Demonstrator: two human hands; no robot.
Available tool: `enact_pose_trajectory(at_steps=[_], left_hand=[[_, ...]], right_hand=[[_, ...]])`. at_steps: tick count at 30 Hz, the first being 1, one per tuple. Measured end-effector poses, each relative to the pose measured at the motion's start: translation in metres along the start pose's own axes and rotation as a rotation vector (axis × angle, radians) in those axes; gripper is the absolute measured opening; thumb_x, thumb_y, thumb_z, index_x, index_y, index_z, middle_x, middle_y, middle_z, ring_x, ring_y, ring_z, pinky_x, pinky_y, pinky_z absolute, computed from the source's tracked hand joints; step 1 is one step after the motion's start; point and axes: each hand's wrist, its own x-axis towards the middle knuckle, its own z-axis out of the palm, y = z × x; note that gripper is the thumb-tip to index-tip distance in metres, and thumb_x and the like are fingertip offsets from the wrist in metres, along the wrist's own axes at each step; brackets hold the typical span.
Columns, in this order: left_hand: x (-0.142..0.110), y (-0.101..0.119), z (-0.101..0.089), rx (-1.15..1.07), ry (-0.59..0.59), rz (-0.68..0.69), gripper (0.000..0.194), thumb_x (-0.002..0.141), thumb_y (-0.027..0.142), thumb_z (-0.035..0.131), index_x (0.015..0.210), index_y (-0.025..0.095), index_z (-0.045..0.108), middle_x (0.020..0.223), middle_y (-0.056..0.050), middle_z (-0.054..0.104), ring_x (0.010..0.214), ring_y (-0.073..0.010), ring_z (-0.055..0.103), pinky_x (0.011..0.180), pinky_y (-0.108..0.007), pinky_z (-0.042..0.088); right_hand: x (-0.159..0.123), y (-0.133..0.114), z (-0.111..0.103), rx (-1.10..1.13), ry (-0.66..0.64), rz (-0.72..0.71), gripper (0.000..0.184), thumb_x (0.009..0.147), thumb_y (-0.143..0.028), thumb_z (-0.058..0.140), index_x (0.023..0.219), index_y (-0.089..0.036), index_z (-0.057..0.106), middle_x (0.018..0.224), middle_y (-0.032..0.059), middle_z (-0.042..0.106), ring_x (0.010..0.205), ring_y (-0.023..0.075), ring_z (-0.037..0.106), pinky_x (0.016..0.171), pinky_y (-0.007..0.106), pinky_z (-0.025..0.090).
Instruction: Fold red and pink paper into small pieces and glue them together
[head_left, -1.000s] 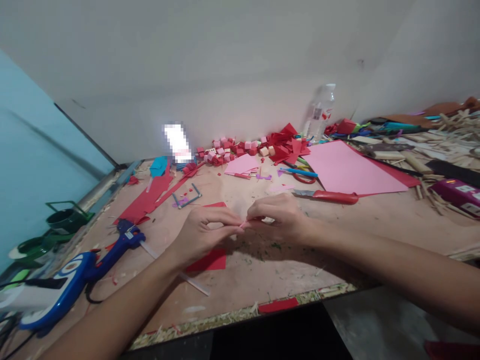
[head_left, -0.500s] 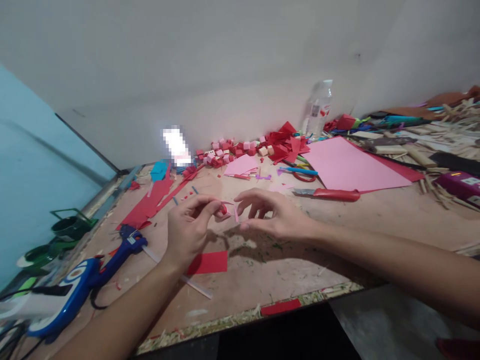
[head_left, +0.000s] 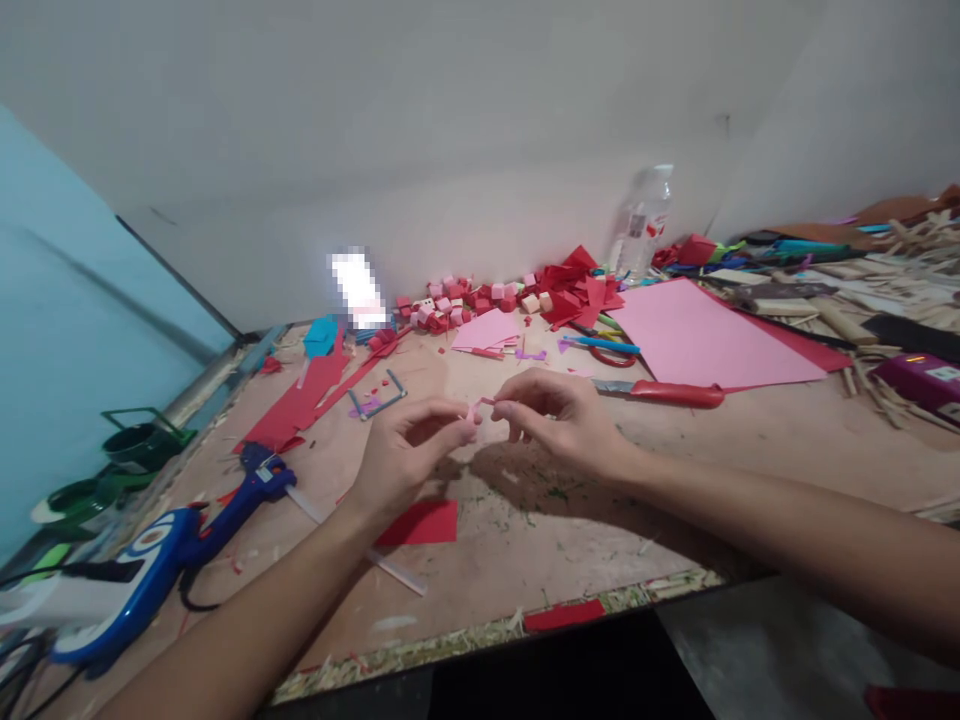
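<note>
Above the middle of the table, my left hand point(head_left: 412, 445) pinches a small piece of pink paper point(head_left: 472, 412) between thumb and fingertips. My right hand point(head_left: 559, 420) faces it, thumb and index finger closed on a thin end of the same pink paper. The paper's exact shape is mostly hidden by the fingers. Below my left wrist lies a red paper rectangle point(head_left: 424, 522). A thin grey U-shaped piece point(head_left: 386, 402) rests just beyond my left hand. Past my right hand are a red-handled knife point(head_left: 675, 394) and red-handled scissors point(head_left: 615, 357).
A blue glue gun point(head_left: 232, 510) with a clear glue stick lies left. Small pink and red paper cubes point(head_left: 450, 310) and a plastic bottle point(head_left: 646, 225) line the wall. Large pink paper point(head_left: 720, 335) is at right, beside wood scraps point(head_left: 840, 315). A bright phone screen point(head_left: 358, 290) leans behind.
My right hand's fingers have closed onto the pink paper, and my left hand has moved right toward it. The red part seen in the left fingers is now hidden; the grey U-shaped piece is uncovered.
</note>
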Motion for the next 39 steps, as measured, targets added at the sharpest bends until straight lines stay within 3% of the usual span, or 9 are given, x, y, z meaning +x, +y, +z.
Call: enact_pose_trajectory(at_steps=[2, 6, 11, 17, 26, 33, 39], left_hand=[[0.001, -0.003, -0.001, -0.145, -0.051, -0.107, 0.027, 0.081, 0.044, 0.083, 0.089, 0.018, 0.081, 0.084, -0.006, 0.077, 0.072, -0.0185, 0.07, 0.055, -0.025, 0.057], [0.003, -0.007, -0.003, -0.312, -0.126, -0.204, 0.04, 0.08, 0.056, 0.081, 0.082, 0.017, 0.08, 0.082, -0.007, 0.076, 0.07, -0.0171, 0.071, 0.063, -0.025, 0.059], [0.004, -0.007, -0.001, -0.308, -0.154, -0.343, 0.032, 0.077, 0.048, 0.086, 0.086, 0.017, 0.082, 0.081, -0.006, 0.075, 0.068, -0.0146, 0.068, 0.06, -0.022, 0.055], [0.004, -0.006, 0.003, -0.246, -0.124, -0.234, 0.02, 0.078, 0.038, 0.086, 0.079, 0.018, 0.083, 0.074, -0.004, 0.073, 0.071, -0.0125, 0.065, 0.07, -0.021, 0.053], [0.005, -0.007, 0.007, -0.191, 0.049, -0.259, 0.028, 0.069, 0.032, 0.091, 0.09, 0.017, 0.081, 0.075, -0.004, 0.077, 0.066, -0.0149, 0.068, 0.06, -0.023, 0.052], [0.006, -0.004, 0.008, -0.172, 0.042, -0.169, 0.02, 0.074, 0.032, 0.086, 0.085, 0.016, 0.079, 0.072, -0.003, 0.076, 0.066, -0.016, 0.069, 0.064, -0.026, 0.056], [0.004, -0.006, 0.008, -0.174, 0.003, -0.156, 0.019, 0.075, 0.03, 0.087, 0.086, 0.016, 0.079, 0.071, -0.003, 0.076, 0.066, -0.0155, 0.069, 0.067, -0.026, 0.056]], right_hand=[[-0.001, 0.001, 0.001, 0.0, -0.001, -0.014, 0.013, 0.094, -0.028, 0.068, 0.09, -0.016, 0.07, 0.081, 0.0022, 0.072, 0.059, 0.0092, 0.066, 0.054, 0.022, 0.052], [-0.001, 0.001, 0.002, -0.039, 0.011, -0.062, 0.011, 0.095, -0.023, 0.067, 0.088, -0.016, 0.072, 0.08, 0.0021, 0.073, 0.057, 0.0082, 0.065, 0.052, 0.02, 0.052], [-0.003, 0.001, 0.0, -0.175, -0.036, -0.155, 0.009, 0.095, -0.017, 0.065, 0.093, -0.016, 0.074, 0.083, 0.0027, 0.076, 0.064, 0.0092, 0.066, 0.057, 0.02, 0.053], [-0.004, -0.001, 0.0, -0.228, -0.084, -0.189, 0.011, 0.096, -0.017, 0.066, 0.096, -0.015, 0.076, 0.087, 0.0038, 0.078, 0.068, 0.0108, 0.068, 0.06, 0.02, 0.054], [-0.003, -0.001, -0.001, -0.229, -0.108, -0.144, 0.014, 0.097, -0.025, 0.067, 0.097, -0.017, 0.078, 0.09, 0.005, 0.08, 0.071, 0.0129, 0.07, 0.062, 0.023, 0.055], [-0.002, 0.001, -0.004, -0.15, -0.13, -0.112, 0.015, 0.094, -0.02, 0.069, 0.102, -0.02, 0.081, 0.093, 0.0053, 0.081, 0.074, 0.0149, 0.072, 0.064, 0.026, 0.055], [0.002, 0.001, -0.007, -0.025, -0.182, -0.109, 0.01, 0.092, -0.02, 0.071, 0.093, -0.019, 0.081, 0.089, 0.0055, 0.079, 0.079, 0.0161, 0.071, 0.069, 0.028, 0.054]])
